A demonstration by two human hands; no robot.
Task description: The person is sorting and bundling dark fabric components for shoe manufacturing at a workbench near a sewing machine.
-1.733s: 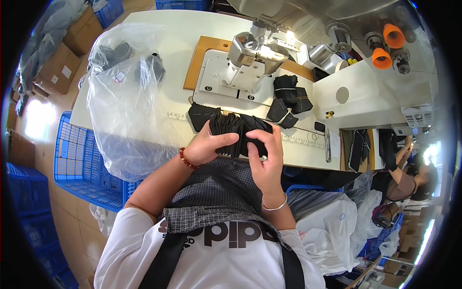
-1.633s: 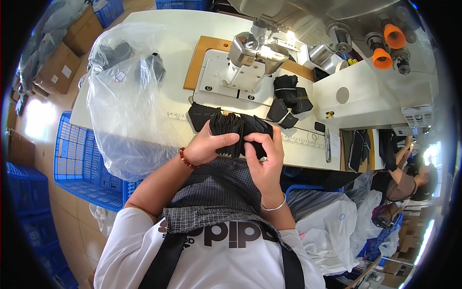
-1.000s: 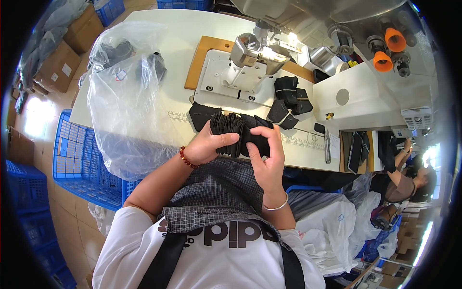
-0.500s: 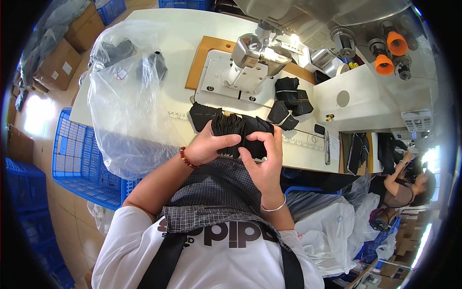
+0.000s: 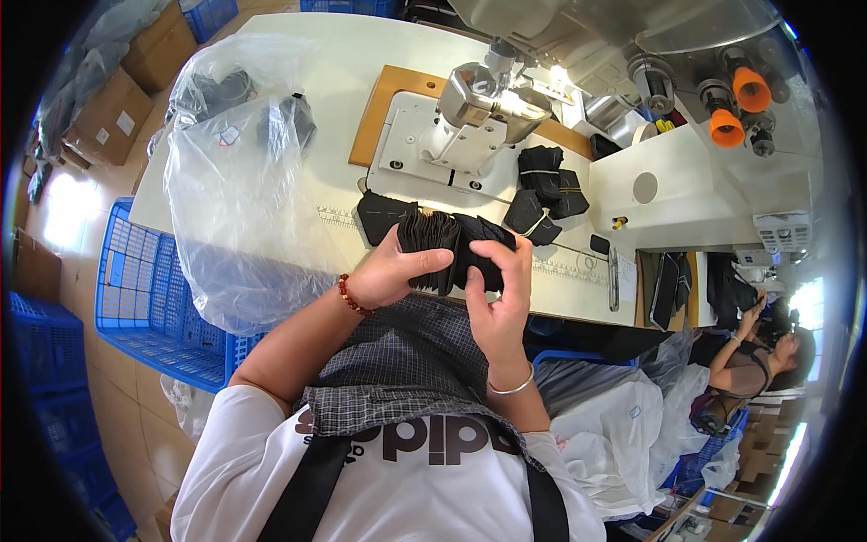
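A thick stack of black fabric pieces point(image 5: 430, 242) is held above the near edge of the table, its layers fanned at the top. My left hand point(image 5: 390, 271) grips it from the left, thumb across its face. My right hand point(image 5: 502, 287) is curled round the right-hand part of the same stack, thumb and fingers on the black pieces. Just behind my left hand lies another black fabric bundle point(image 5: 381, 215). To the right on the table are several black bundles point(image 5: 540, 173), some tied with a light band.
A sewing machine point(image 5: 474, 99) stands on the white table point(image 5: 334, 81) beyond my hands. Clear plastic bags point(image 5: 239, 199) cover the table's left side. A blue crate point(image 5: 158, 316) sits at the left, and white bags point(image 5: 605, 425) at the right. Another person point(image 5: 759, 348) is at far right.
My right thumb and fingers have shifted slightly to the right along the stack, and more of its black pieces show between my hands. My left hand keeps its hold.
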